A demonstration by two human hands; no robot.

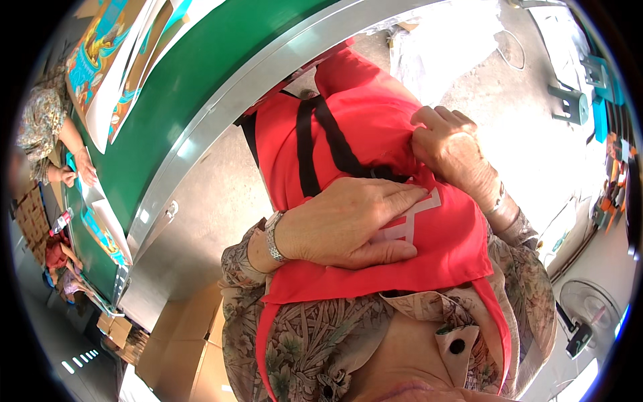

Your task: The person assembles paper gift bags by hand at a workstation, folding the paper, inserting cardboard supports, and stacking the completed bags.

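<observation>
A red apron (368, 87) with black straps (326, 144) and a pale print covers my front over a patterned shirt. My left hand (341, 224), with a metal watch (272, 236) at its wrist, lies flat across the apron's chest, fingers stretched over the print. Higher in the picture on the right, my right hand (450, 144) is closed, its curled fingers gripping the apron's bunched cloth at the side. A dark bunch of strap (388, 173) shows between the two hands; its end is hidden.
A green table (177, 74) with a metal edge stands to the left, bearing printed cardboard sheets (100, 60). Across it, another person's hands (82, 167) touch a sheet. Cardboard boxes (177, 342) stand lower left. At right are a fan (583, 315) and a stool (573, 104).
</observation>
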